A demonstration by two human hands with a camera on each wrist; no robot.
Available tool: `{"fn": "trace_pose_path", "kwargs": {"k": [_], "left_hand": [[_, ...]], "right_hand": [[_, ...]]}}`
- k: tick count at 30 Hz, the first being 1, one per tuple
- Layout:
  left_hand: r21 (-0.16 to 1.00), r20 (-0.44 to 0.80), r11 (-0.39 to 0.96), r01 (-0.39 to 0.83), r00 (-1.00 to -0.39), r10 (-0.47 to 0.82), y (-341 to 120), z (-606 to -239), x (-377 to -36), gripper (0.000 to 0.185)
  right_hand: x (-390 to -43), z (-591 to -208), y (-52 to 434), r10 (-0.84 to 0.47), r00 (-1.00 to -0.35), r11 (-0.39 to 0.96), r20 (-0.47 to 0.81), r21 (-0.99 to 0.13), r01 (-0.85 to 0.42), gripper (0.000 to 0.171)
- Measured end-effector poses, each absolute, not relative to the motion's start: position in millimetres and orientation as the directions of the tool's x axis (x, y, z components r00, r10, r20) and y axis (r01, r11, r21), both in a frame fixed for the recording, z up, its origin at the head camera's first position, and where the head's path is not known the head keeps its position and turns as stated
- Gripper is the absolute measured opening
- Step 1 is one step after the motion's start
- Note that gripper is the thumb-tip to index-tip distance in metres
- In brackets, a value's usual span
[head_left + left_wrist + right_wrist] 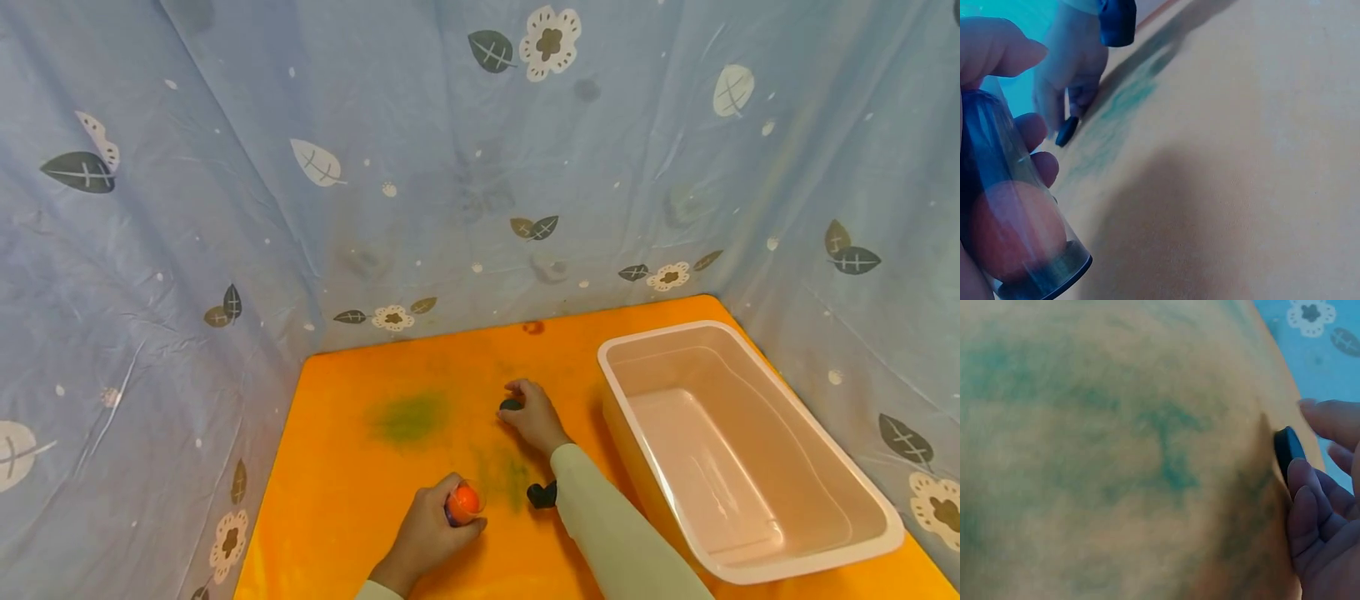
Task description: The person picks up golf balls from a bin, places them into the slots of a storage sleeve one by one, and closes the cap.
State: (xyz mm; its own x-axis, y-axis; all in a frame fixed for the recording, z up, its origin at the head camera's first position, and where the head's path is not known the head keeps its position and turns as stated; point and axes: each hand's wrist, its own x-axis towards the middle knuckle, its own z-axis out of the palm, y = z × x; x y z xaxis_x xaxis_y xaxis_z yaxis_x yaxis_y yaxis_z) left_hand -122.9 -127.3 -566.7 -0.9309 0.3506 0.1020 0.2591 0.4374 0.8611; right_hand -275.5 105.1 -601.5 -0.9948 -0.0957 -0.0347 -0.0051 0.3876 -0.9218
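Observation:
My left hand [437,521] grips a clear plastic cup [1047,187], fingers and thumb curled round its side. Inside sits an orange ball [465,500], close to the cup's wide end in the left wrist view. Something dark blue [982,125] shows at the narrow end. Farther forward, my right hand [536,417] holds a small dark round disc [1288,453] at its fingertips, low over the orange tabletop [337,467]. In the right wrist view one finger stands apart above the disc. Whether the disc touches the tabletop, I cannot tell.
A large pale pink plastic bin [652,454] stands at the right of the table, beside my right arm. Green smudges [408,417] mark the tabletop. A blue floral curtain [450,208] hangs along the back and both sides. A black device [542,496] sits at my right wrist.

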Motion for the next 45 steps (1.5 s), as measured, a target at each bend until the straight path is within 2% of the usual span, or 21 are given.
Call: {"fn": "trace_pose_path", "kwargs": {"k": [9, 14, 24, 31, 45], "left_hand": [[0.86, 0.089, 0.446, 0.248, -0.934, 0.346, -126.9, -565.8, -122.8, 0.033], [0.865, 0.084, 0.441, 0.241, -0.934, 0.346, -127.6, -564.6, -122.8, 0.033], [0.855, 0.084, 0.458, 0.244, -0.936, 0.342, -124.3, -564.2, -120.3, 0.033], [0.86, 0.085, 0.447, 0.247, -0.932, 0.352, -123.5, -563.8, -121.2, 0.032], [0.867, 0.082, 0.429, 0.252, -0.923, 0.377, -117.5, -561.5, -122.9, 0.032]], "right_hand": [[-271.2, -603.9, 104.9, -0.117, -0.993, 0.546, 0.032, -0.833, -0.091, 0.044], [-271.4, -607.3, 106.1, -0.099, -0.995, 0.558, 0.0, -0.828, -0.056, 0.043], [-269.0, -608.8, 117.2, -0.069, -0.997, 0.47, -0.02, -0.882, -0.015, 0.043], [-257.4, -596.3, 122.8, -0.056, -0.998, 0.413, -0.038, -0.911, 0.011, 0.039], [-223.0, -553.1, 138.2, -0.047, -0.997, 0.318, 0.064, -0.945, -0.076, 0.036]]}}
